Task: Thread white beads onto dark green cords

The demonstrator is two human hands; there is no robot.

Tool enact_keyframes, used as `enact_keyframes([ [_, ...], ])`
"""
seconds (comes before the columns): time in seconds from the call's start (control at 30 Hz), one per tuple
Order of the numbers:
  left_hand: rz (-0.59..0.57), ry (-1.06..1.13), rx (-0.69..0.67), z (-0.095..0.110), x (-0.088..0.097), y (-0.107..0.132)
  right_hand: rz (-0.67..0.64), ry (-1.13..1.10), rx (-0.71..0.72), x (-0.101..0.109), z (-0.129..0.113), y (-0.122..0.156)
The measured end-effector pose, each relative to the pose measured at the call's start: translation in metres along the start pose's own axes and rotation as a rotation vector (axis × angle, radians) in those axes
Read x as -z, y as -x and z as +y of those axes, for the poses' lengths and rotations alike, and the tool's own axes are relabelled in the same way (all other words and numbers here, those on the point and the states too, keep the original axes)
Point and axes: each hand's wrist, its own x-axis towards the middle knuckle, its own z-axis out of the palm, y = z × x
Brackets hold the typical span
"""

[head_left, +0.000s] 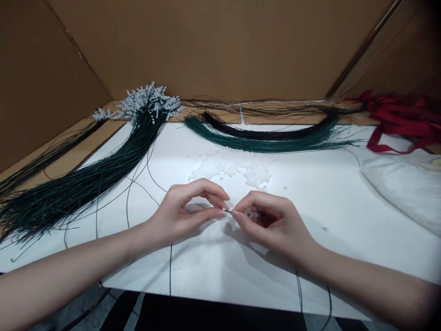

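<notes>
My left hand (pixel 188 209) and my right hand (pixel 272 225) meet over the middle of a white table (pixel 344 216), fingertips almost touching. Both are closed in a pinch. Between them runs a thin dark cord (pixel 228 211) whose ends hang off the table's front edge. My right hand also holds small clear plastic pieces (pixel 253 214) against its fingers. Just behind the hands lies a loose heap of small clear plastic pieces (pixel 237 168).
A thick bundle of dark green cords with white tips (pixel 103 165) fans across the left. Another green and black cord bundle (pixel 275 138) curves along the back. Red ribbon (pixel 403 117) lies at the back right, a clear plastic bag (pixel 403 188) at right. Cardboard walls stand behind.
</notes>
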Motion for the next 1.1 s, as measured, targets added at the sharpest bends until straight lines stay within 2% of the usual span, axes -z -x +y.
enact_keyframes([
  [0.53,-0.003,-0.124,-0.095,-0.0002,-0.0011,-0.0011,0.025,0.018,0.03,0.0,-0.0015,-0.0018],
  [0.77,-0.012,-0.136,-0.084,-0.0018,-0.001,0.0016,0.007,0.022,-0.001,0.0003,0.0,0.0003],
  [1.1,-0.007,-0.112,-0.081,-0.0008,-0.0033,-0.0006,-0.005,0.023,0.053,-0.0007,-0.0017,-0.0011],
])
